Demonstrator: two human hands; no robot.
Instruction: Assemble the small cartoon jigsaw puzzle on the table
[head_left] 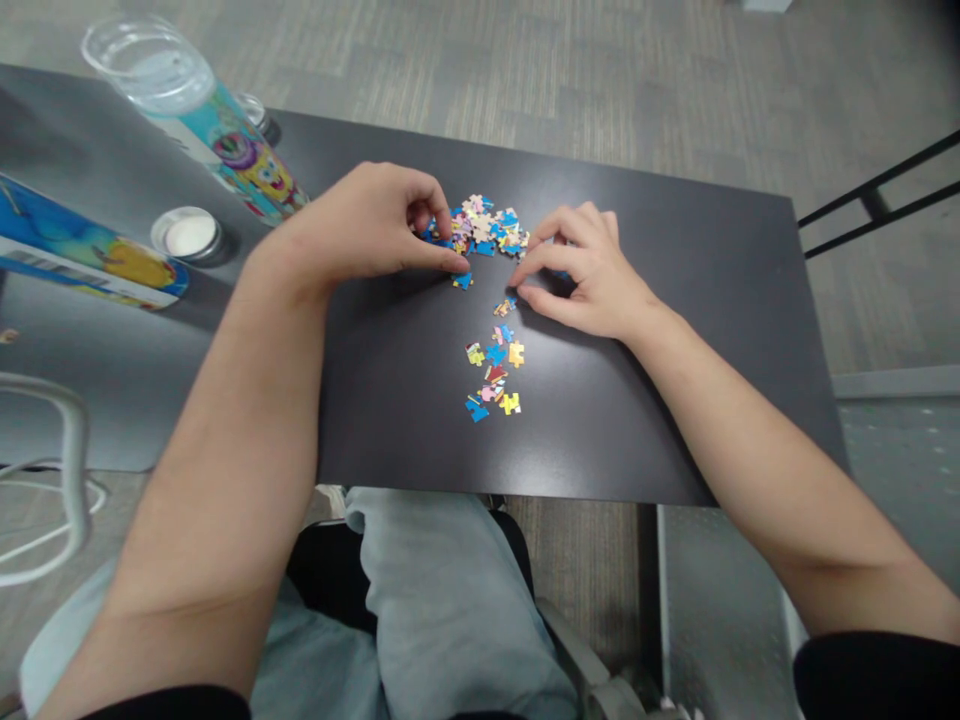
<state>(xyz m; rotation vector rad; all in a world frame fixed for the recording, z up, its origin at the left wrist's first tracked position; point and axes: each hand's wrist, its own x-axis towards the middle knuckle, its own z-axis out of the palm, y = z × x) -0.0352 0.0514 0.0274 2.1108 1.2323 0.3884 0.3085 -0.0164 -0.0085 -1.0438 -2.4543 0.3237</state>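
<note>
A heap of small jigsaw puzzle pieces (480, 225) lies toward the far side of the dark table. My left hand (390, 220) is at the heap's left edge, its curled fingers and thumb apart. Its thumb tip is just above a blue puzzle piece (463, 281). On the heap's right side, my right hand (589, 265) has thumb and index fingertips nearly together; whatever is between them is hidden. Close by its fingertips lies an orange and blue piece (505, 307). Nearer to me several loose pieces, among them a yellow piece (516, 353), form a rough column.
On the left stand a clear-topped cartoon tube (247, 160) and a metal-rimmed lid (187, 235). A blue and yellow tube (82, 250) lies beside them. A white curved tube or handle (75, 470) is at lower left. The dark table (600, 430) ends before my lap.
</note>
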